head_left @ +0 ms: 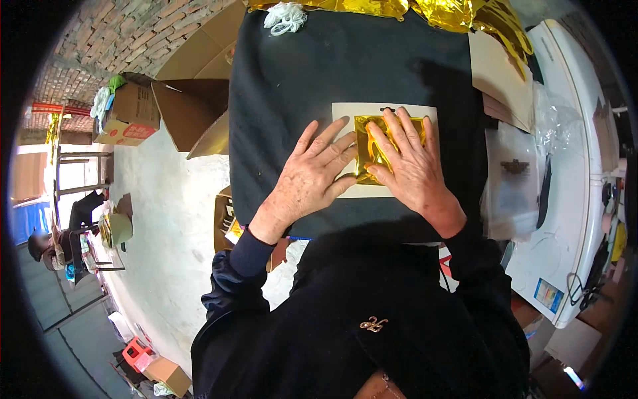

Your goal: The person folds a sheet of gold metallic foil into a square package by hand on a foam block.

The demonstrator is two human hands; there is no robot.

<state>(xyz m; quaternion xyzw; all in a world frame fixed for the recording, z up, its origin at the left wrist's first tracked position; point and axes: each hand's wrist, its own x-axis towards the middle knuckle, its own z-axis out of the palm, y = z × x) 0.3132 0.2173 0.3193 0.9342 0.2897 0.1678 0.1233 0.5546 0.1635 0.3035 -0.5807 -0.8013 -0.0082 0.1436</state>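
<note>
A white card [343,189] with a dark hanging slot at its far edge lies flat on the black cloth of the table [299,73]. On the card rests a square of shiny gold foil [363,149]. My left hand [311,174] lies at the card's left side, fingers stretched and slightly spread, their tips near or on the foil's left edge. Flat across the foil's right part is my right hand [411,163], its fingers apart and reaching toward the far edge. The foil beneath that hand is partly hidden.
White string [285,18] and crumpled gold foil [372,6] lie at the table's far edge. Card sheets [502,86] and clear plastic bags [510,179] sit at right, beside a white surface with scissors [583,291]. Cardboard boxes [189,113] stand left; another person [50,249] sits farther off.
</note>
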